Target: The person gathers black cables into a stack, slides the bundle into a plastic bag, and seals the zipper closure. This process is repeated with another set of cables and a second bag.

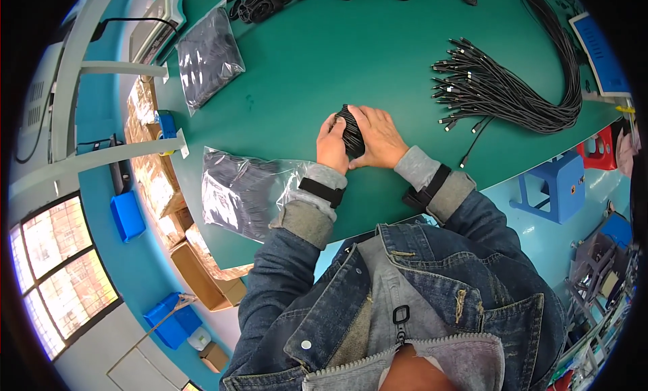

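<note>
- Basically, both your hands were on one black bundle [353, 136], over the middle of the green table [290, 74], near its front edge.
- Left hand [330, 147]: partly closed, fingers curled round the bundle's left side, thumb across its upper part.
- Right hand [382, 140]: partly closed too, palm and fingers against the bundle's right side, thumb side toward your left hand.
- Bundle was packed from thin black strands or strips, roughly upright in view; couldn't tell exactly what they were, fingers hid part of it.
- Lower clear bag [233, 192], full of dark pieces, lay left of you, its loose end by your left wrist; couldn't tell if they touched.
- Upper clear bag [209, 62], similarly filled, sat farther off at the table's left edge.
- Black cables [503, 97] lay well right of your hands, plug ends fanned out toward you.
- More coiled cables [264, 3] ran along the far side.
- Blue stool [565, 182] stood off the table's right side, red stool [597, 150] just behind.
</note>
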Demonstrator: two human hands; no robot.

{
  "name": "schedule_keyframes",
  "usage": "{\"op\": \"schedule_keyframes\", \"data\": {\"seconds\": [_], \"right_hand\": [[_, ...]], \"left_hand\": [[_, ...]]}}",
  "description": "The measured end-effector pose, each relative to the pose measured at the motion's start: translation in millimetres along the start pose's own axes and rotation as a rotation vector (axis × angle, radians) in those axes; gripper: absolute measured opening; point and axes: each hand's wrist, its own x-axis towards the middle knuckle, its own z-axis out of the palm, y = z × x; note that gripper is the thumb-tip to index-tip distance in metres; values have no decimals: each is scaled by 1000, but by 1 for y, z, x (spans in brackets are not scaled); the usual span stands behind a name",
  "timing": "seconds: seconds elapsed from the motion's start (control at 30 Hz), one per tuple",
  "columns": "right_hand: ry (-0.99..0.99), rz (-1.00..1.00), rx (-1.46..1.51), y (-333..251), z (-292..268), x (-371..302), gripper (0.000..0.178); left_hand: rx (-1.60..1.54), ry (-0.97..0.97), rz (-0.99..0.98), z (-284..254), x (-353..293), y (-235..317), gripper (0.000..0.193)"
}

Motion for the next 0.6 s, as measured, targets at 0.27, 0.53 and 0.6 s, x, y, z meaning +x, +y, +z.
{"op": "schedule_keyframes", "data": {"seconds": [0.27, 0.53, 0.6], "right_hand": [[-97, -63, 56, 6, 0, 4, 94], [92, -38, 115, 5, 7, 6, 89], [90, -41, 175, 2, 9, 8, 88]], "left_hand": [[1092, -329, 833, -24, 25, 9, 39], [980, -392, 585, -17, 29, -4, 44], [1091, -319, 704, -18, 28, -4, 45]]}}
